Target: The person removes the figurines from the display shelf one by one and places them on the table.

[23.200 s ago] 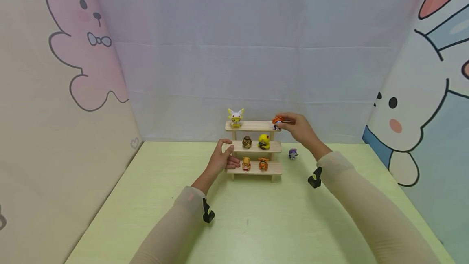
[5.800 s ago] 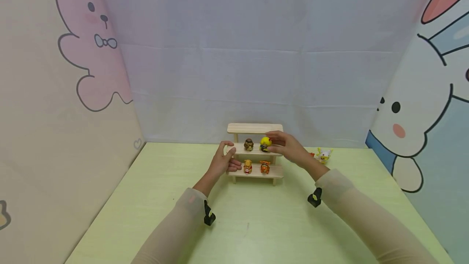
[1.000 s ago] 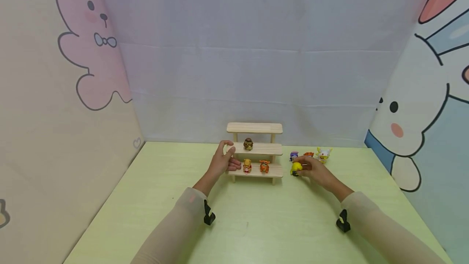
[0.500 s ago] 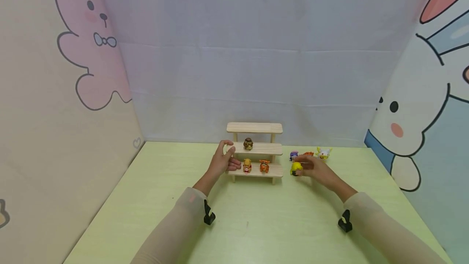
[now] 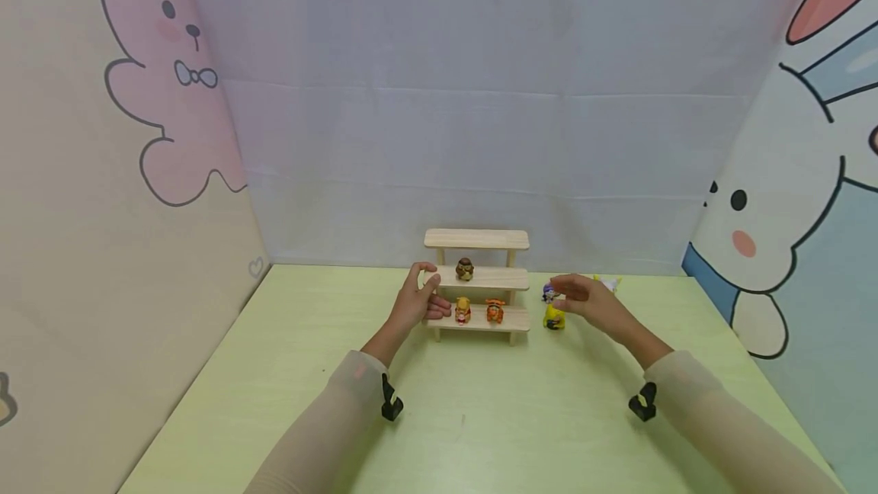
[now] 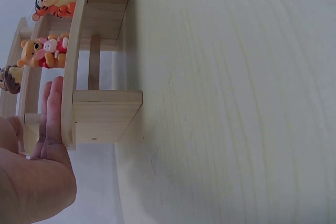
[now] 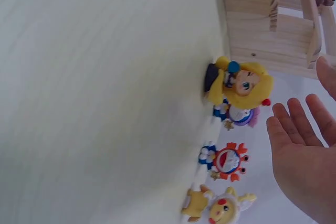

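A three-tier wooden display shelf [image 5: 476, 238] stands against the back cloth. My left hand [image 5: 414, 303] holds its left end, thumb and index finger at the middle tier, other fingers along the lowest tier. On the middle tier is a brown owl figurine [image 5: 465, 269]; below are a bear figurine [image 5: 463, 310] hugging a small pink one and an orange tiger figurine [image 5: 495, 311]. A yellow-haired girl figurine [image 7: 242, 83] stands upright on the table right of the shelf. My right hand [image 5: 591, 306] is just above and beside it, fingers apart from it.
Behind the girl figurine stand a purple-capped figurine [image 5: 549, 293], a red crab-hatted figurine [image 7: 227, 161] hidden by my hand in the head view, and a white-and-yellow eared figurine [image 7: 223, 208]. Printed cloth walls enclose the pale table [image 5: 473, 418] on both sides.
The right hand has taken figurines from the top tier and the yellow-haired girl from the middle tier to the table on the right, then let go and risen slightly. The left hand stays.
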`<state>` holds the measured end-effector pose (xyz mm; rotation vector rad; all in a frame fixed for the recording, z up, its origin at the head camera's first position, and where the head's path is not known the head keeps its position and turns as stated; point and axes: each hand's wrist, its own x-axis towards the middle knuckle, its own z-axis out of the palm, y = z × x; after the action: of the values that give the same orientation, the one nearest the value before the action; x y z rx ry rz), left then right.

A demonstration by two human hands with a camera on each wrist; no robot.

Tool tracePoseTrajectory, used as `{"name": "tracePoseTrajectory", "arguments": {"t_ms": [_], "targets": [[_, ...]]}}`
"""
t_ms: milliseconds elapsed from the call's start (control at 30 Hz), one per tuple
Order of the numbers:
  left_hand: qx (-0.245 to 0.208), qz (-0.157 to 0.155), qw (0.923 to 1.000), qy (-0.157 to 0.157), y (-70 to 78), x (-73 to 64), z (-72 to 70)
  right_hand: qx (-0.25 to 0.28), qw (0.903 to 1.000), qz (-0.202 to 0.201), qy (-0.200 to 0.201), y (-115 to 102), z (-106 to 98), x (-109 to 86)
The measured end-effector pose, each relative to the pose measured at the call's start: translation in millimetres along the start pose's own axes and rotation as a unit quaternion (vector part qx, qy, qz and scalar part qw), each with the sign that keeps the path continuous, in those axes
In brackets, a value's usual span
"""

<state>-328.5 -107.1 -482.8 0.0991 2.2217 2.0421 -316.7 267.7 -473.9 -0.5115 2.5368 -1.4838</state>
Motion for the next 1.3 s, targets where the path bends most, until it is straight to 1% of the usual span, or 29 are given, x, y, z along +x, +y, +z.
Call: {"name": "tracePoseTrajectory", "arguments": {"t_ms": [100, 267, 400, 467, 567, 667, 767, 900, 1200, 1300], "targets": [[0.001, 0.000, 1.0000, -0.001, -0.3, 0.1, 0.0, -0.003, 1.0000, -0.004, 0.004, -6.9, 0.6, 3.6], [-0.004, -0.002, 1.0000, -0.004, 0.9, -0.7, -0.1, 0.009, 0.9999, -0.008, 0.004, -21.2, 4.2, 8.5], [-0.011, -0.003, 0.9998, -0.016, 4.4, -2.6, -1.1, 0.013, 0.9997, -0.016, 0.010, -33.6, 9.9, 12.2], [-0.011, -0.005, 0.9996, -0.025, 7.9, -4.2, -1.9, 0.015, 0.9995, -0.025, 0.011, -39.1, 13.3, 15.4], [-0.012, -0.008, 0.9993, -0.034, 17.8, -9.9, -2.5, 0.018, 0.9993, -0.027, 0.016, -46.5, 19.4, 21.5], [-0.012, -0.009, 0.9992, -0.037, 28.2, -17.3, -2.4, 0.020, 0.9992, -0.032, 0.015, -53.1, 25.9, 27.2], [-0.014, -0.005, 0.9992, -0.036, 33.2, -21.7, -2.1, 0.029, 0.9989, -0.035, 0.011, -58.9, 33.1, 32.3], [-0.017, -0.002, 0.9992, -0.035, 32.7, -21.4, -2.1, 0.036, 0.9986, -0.039, 0.003, -63.9, 42.4, 40.0], [-0.013, -0.009, 0.9993, -0.035, 31.9, -19.8, -2.3, 0.042, 0.9980, -0.045, -0.014, -71.8, 59.3, 58.4], [-0.012, -0.008, 0.9994, -0.032, 20.1, -11.6, -2.8, 0.050, 0.9977, -0.044, -0.015, -73.8, 65.1, 65.3]]}}
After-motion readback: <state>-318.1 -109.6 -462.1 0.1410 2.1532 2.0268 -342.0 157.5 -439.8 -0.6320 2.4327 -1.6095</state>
